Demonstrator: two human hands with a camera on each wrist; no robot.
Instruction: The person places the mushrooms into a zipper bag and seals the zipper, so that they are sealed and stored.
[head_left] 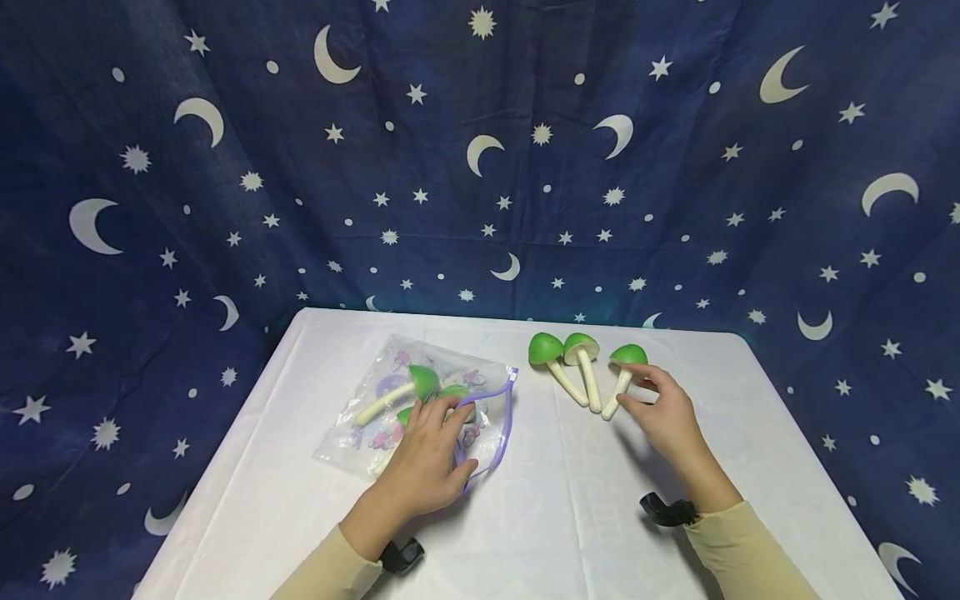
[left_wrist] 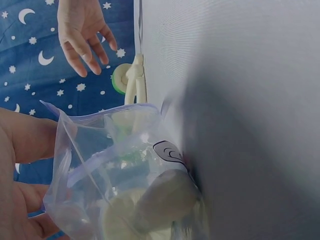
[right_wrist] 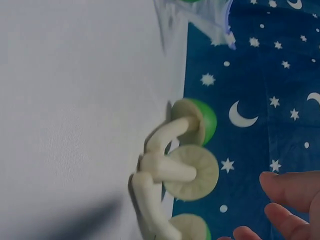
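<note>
Green dome caps on off-white stems mark three toy mushrooms (head_left: 588, 379) lying on the white-covered surface (head_left: 540, 517), right of a clear plastic bag (head_left: 435, 357) with a purple closing strip (head_left: 507, 417). More green-capped pieces (head_left: 423, 382) show within the bag's outline, partly beneath the left hand (head_left: 427, 454). That hand lies over the bag near its gaping mouth; whether it pinches the film or merely rests against it, I cannot tell. The right hand (head_left: 670, 417) holds nothing: thumb and fingers are spread beside the rightmost mushroom, and the right wrist view shows them apart from it.

The stems look smooth and rounded, so a loose pinch could let one roll or slip. Because the three lie so close together, a careless fingertip could knock the neighbours askew. The film seems thin and limp; a tug from the left hand could collapse the mouth, snag a cap, or spill pieces out.
</note>
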